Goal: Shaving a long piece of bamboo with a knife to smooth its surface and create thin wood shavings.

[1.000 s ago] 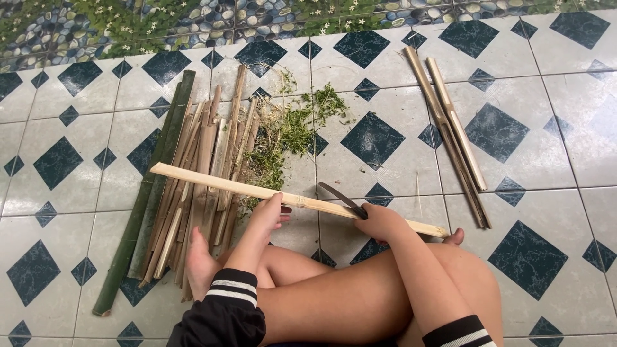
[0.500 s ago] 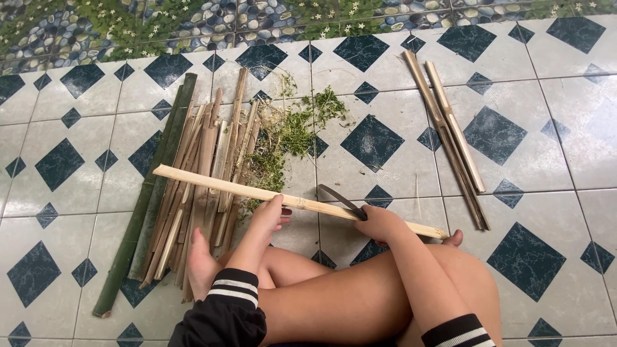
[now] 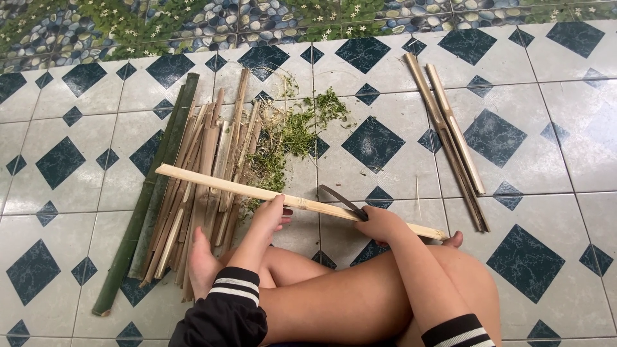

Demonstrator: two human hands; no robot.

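**Inspector:** Across the near middle of the tiled floor (image 3: 553,141), a pale bamboo strip (image 3: 225,186) lies over the seated person's lap. Report the hands.

**Assistant:** Left hand (image 3: 273,215) is closed over the strip near its middle, fingers curled on top, pinning it down. Right hand (image 3: 379,225) is clenched round the handle of a dark curved knife (image 3: 340,200), whose blade rests against the strip's upper face, just right of the left hand.

**Inspector:** Reason for that arrangement, in your judgement?

**Assistant:** The left hand appears to steady the strip so that the blade can bear on it without the strip shifting. The right end (image 3: 434,232) sits against the raised knee, which looks like a second support.

**Inspector:** Orientation?

**Assistant:** Long axis runs left to right, tilted: the left end (image 3: 160,170) lies farther away and passes over the bundle, while the right end is nearer, by the knee. The strip sits flat side up.

**Inspector:** Surroundings?

**Assistant:** At left, a heap of split bamboo pieces (image 3: 199,167) lies lengthwise near to far, with a green bamboo half-stem (image 3: 144,205) along its left edge. Green shavings (image 3: 295,132) are scattered just beyond the strip. Well apart at far right, a few finished-looking bamboo slats (image 3: 450,135) lie together. A bare foot (image 3: 202,266) rests beside the heap.
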